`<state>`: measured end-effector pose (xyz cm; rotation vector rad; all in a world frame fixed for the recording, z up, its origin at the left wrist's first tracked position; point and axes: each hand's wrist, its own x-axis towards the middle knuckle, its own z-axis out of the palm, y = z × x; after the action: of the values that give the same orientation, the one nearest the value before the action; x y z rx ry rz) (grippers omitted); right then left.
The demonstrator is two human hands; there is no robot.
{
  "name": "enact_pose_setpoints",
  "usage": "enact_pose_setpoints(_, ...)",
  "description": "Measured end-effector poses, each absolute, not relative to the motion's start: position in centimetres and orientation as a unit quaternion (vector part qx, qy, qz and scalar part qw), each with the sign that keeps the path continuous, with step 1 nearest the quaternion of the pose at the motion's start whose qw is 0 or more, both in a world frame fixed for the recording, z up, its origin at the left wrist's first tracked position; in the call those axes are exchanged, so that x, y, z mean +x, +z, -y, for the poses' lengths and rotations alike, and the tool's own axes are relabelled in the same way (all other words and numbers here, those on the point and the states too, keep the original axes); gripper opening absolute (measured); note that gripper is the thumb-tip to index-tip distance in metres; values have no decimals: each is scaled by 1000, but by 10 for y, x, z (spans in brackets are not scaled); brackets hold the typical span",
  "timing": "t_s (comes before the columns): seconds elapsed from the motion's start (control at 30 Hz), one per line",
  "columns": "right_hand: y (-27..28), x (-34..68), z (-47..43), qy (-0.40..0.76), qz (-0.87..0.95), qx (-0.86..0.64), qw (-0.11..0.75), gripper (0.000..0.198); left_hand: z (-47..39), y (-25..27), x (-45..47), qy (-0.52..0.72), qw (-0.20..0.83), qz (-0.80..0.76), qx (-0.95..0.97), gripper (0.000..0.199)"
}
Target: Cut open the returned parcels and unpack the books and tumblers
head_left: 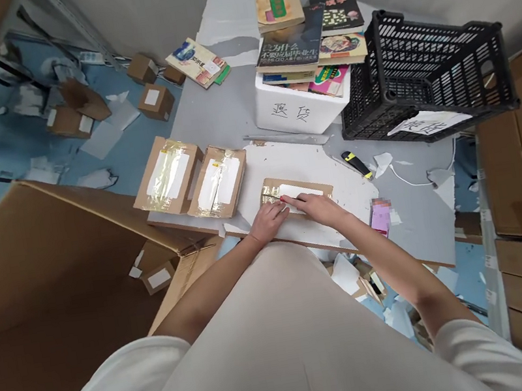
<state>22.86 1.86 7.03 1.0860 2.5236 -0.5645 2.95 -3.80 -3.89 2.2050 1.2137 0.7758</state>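
From my remote seat, I see the small parcel (299, 187) on the near side of the white bin (308, 120). My left hand (269, 220) rests bent on its left end; my right hand (316, 205) reaches over its top beside a small red item (282, 199). I cannot tell whether either grips. If that item is sharp and slips, I judge the left hand could be cut. A jolt might topple the books (289, 45) heaped above the bin's rim.
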Motion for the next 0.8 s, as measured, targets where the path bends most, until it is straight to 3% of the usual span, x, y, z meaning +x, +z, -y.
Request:
enact_pose_setpoints(0.33, 77, 217, -14, -122, -889, 382, 220, 69, 38, -34, 30, 280, 261, -451, 807, 28)
enact_pose_setpoints(0.6, 88, 205, -15, -111, -877, 376, 278, 68, 38, -38, 26, 275, 175, -435, 840, 25)
enact_pose_setpoints(0.8, 106, 264, 2, -92, -846, 407, 331, 66, 39, -38, 26, 242, 166, -441, 848, 23)
